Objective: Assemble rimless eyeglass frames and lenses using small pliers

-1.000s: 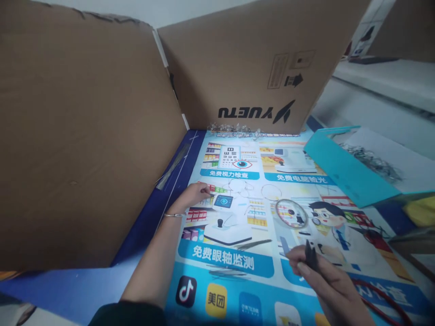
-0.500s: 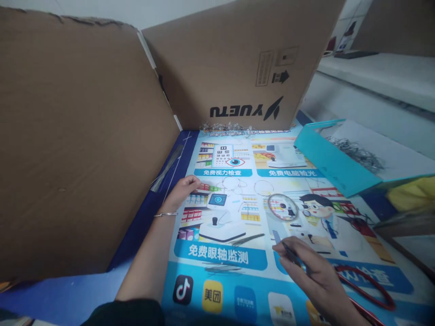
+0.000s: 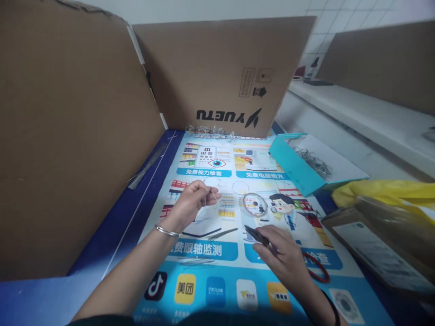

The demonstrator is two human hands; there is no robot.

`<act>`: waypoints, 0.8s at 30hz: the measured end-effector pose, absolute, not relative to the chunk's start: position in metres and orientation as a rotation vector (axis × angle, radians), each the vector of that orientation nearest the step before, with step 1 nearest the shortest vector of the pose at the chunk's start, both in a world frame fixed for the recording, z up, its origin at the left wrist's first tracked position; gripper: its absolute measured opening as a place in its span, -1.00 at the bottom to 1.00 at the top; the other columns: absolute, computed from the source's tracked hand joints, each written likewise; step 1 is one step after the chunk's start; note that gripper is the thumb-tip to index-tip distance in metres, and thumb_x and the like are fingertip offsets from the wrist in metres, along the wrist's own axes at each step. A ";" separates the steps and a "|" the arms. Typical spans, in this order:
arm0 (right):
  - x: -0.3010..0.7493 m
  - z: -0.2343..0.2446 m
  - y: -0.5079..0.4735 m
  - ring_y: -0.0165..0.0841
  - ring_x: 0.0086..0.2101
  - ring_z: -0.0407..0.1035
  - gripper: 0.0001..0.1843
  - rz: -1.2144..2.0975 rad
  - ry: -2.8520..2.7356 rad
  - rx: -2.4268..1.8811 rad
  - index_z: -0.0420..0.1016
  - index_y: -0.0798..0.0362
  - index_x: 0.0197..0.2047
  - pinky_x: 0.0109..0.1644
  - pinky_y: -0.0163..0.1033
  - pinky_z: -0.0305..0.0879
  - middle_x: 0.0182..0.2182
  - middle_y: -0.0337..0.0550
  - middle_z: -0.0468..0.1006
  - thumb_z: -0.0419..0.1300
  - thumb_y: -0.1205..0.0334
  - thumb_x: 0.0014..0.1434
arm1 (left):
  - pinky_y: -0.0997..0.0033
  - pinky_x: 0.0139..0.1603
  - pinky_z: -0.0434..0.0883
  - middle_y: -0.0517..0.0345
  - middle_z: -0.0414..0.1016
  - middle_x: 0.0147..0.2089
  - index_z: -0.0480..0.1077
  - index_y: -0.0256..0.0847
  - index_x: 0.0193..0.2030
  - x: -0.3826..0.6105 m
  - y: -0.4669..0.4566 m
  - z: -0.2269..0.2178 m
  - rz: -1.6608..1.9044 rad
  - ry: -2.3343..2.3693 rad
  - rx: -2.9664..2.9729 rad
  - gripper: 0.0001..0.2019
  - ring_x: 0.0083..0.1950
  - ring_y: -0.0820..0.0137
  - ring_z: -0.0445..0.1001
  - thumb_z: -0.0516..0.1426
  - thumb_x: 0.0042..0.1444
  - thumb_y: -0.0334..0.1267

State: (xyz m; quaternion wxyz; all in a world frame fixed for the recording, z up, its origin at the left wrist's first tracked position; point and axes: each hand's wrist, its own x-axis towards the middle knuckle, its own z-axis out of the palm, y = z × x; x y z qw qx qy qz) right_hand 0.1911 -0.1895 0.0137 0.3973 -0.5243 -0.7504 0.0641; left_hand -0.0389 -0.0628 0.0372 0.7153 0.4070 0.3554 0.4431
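Note:
My left hand (image 3: pixel 190 204) is above the printed poster sheet (image 3: pixel 234 246), its thumb and fingers pinched on a thin wire (image 3: pixel 213 196) that curves out from the fingertips. My right hand (image 3: pixel 284 256) grips a pair of pliers (image 3: pixel 261 239) with red handles; the dark jaws point up and left toward the left hand, apart from the wire. Beyond the pliers lies a small round clear dish (image 3: pixel 255 205). A thin wire ring (image 3: pixel 240 187) rests left of the dish. Cut wire lengths (image 3: pixel 222 234) lie between my hands, with another bunch (image 3: pixel 195 261) nearer me.
Tall cardboard panels (image 3: pixel 217 68) stand at the back and left. Clear bead-like pieces (image 3: pixel 210 130) line the back panel's foot. A teal box (image 3: pixel 294 165) holds tangled wire pieces (image 3: pixel 312 160). At right sit a yellow bag (image 3: pixel 384 192) and a wrapped package (image 3: pixel 374 244). More wires (image 3: pixel 147 167) lie left.
My left hand has moved right and now shows a wire between its fingers. The pliers in my right hand are in fuller view. The camera view has shifted to the right.

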 end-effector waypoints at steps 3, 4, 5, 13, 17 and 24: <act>0.197 0.013 -0.186 -0.26 -0.26 0.38 -0.79 -0.178 -1.925 -1.419 0.46 0.09 -0.18 -0.19 -0.18 0.31 -0.31 -0.04 0.51 0.20 0.18 0.13 | 0.47 -0.30 0.46 0.05 0.55 -0.25 0.20 -0.25 -0.42 -0.023 -0.079 0.032 0.882 0.804 0.819 -0.77 -0.28 0.38 0.57 0.22 0.03 -0.26; 0.198 0.013 -0.185 -0.25 -0.28 0.37 -0.79 -0.247 -1.943 -1.452 0.47 0.09 -0.18 -0.20 -0.17 0.29 -0.33 -0.05 0.50 0.21 0.19 0.12 | 0.50 -0.33 0.46 0.04 0.55 -0.25 0.19 -0.25 -0.42 -0.020 -0.083 0.031 0.859 0.823 0.807 -0.76 -0.28 0.38 0.57 0.21 0.03 -0.26; 0.199 0.013 -0.184 -0.26 -0.30 0.35 -0.78 -0.316 -1.949 -1.474 0.48 0.10 -0.17 -0.22 -0.16 0.27 -0.35 -0.05 0.50 0.22 0.19 0.11 | 0.52 -0.35 0.46 0.04 0.55 -0.26 0.19 -0.26 -0.43 -0.017 -0.087 0.030 0.835 0.847 0.800 -0.76 -0.28 0.38 0.57 0.21 0.04 -0.25; 0.192 0.008 -0.184 -0.25 -0.27 0.31 -0.77 -0.504 -2.084 -1.470 0.48 0.05 -0.14 -0.19 -0.14 0.14 -0.32 -0.09 0.51 0.25 0.25 0.08 | 0.53 -0.40 0.47 0.04 0.54 -0.31 0.19 -0.26 -0.41 -0.009 -0.095 0.027 0.659 0.896 0.835 -0.73 -0.35 0.40 0.57 0.20 0.05 -0.18; 0.190 0.005 -0.182 -0.26 -0.28 0.32 -0.77 -0.567 -2.076 -1.452 0.48 0.01 -0.16 -0.20 -0.14 0.12 -0.35 -0.11 0.51 0.26 0.27 0.06 | 0.55 -0.43 0.47 0.08 0.53 -0.37 0.17 -0.25 -0.44 -0.007 -0.096 0.028 0.622 0.909 0.810 -0.70 -0.39 0.42 0.56 0.23 0.00 -0.16; 0.191 0.005 -0.180 -0.26 -0.25 0.34 -0.75 -0.507 -2.153 -1.441 0.46 -0.01 -0.12 -0.19 -0.14 0.15 -0.32 -0.12 0.51 0.24 0.31 0.08 | 0.56 -0.48 0.46 0.09 0.53 -0.39 0.18 -0.25 -0.45 -0.006 -0.092 0.028 0.579 0.936 0.773 -0.70 -0.43 0.44 0.55 0.23 -0.01 -0.16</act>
